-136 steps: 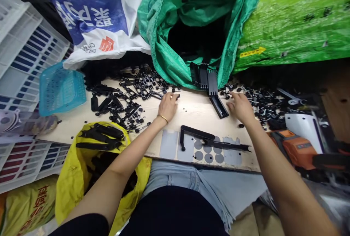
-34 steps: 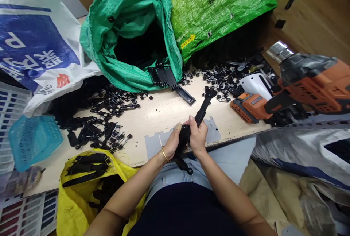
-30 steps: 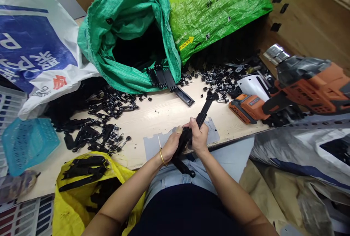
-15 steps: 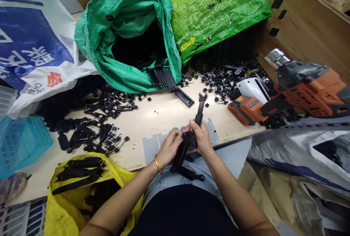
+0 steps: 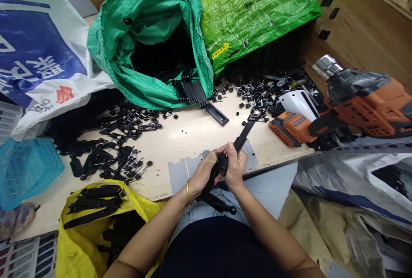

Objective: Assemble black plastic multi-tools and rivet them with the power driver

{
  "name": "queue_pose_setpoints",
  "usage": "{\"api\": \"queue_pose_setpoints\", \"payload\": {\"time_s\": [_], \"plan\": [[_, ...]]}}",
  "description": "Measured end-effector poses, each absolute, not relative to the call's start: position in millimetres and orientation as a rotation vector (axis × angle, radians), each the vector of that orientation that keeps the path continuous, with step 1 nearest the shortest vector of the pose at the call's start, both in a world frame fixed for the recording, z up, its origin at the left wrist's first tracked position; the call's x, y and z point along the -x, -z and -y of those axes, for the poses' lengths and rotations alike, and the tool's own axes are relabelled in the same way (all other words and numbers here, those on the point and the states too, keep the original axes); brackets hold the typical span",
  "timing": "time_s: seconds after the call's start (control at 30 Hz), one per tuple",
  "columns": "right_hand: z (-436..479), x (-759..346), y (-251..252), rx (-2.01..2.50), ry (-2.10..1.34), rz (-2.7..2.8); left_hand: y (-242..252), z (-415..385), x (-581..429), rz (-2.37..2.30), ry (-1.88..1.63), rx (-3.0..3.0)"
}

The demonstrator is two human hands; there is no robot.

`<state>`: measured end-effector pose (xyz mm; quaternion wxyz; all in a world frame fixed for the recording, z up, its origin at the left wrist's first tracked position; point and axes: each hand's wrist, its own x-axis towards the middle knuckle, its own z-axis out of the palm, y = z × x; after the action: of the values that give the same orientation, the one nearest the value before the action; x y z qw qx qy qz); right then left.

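Both my hands are closed on one jointed black plastic assembly (image 5: 219, 201) over my lap at the table's front edge. My left hand (image 5: 203, 173), with a gold bangle at the wrist, grips its middle joint. My right hand (image 5: 236, 167) is wrapped round it just to the right, with the thumb on top. From my right hand a straight black arm with a forked tip (image 5: 247, 127) points up and right over the table. The lower arm ends in a small ring. My fingers hide most of the joint.
Loose black parts (image 5: 119, 149) lie at the left, with screws and knobs (image 5: 257, 93) behind. An orange cordless driver (image 5: 363, 102) is on the right. A green sack (image 5: 109, 46), yellow bag (image 5: 71, 248) and blue basket (image 5: 28, 170) stand around the table (image 5: 180, 132).
The straight arm of the assembly has swung to the right, its tip now closer to the driver. The lower arm has shifted slightly left, and my left hand has moved further round the joint.
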<state>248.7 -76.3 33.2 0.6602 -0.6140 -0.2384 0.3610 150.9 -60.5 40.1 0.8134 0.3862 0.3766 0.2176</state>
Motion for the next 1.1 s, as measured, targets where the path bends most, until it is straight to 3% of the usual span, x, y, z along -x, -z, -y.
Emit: {"api": "queue_pose_setpoints", "payload": {"time_s": [0.2,0.43,0.6,0.8,0.97,1.1], "plan": [[70,-261,-39,1.441,-1.056,0.645,-39,64,-152,-0.846,-0.398,-0.648],[71,-255,-36,1.473,-0.851,0.597,-35,57,-152,-0.784,-0.444,-0.594],[68,-263,-36,1.489,-1.196,0.635,-36,60,-152,-0.76,-0.482,-0.488],[71,-253,-34,1.495,-0.895,0.548,-32,59,-151,-0.74,-0.484,-0.514],[66,-261,-38,1.537,-1.188,0.727,-33,62,-145,-0.697,-0.503,-0.45],[66,-253,-39,1.574,-1.09,0.6,-21,60,-143,-0.748,-0.505,-0.419]]}}
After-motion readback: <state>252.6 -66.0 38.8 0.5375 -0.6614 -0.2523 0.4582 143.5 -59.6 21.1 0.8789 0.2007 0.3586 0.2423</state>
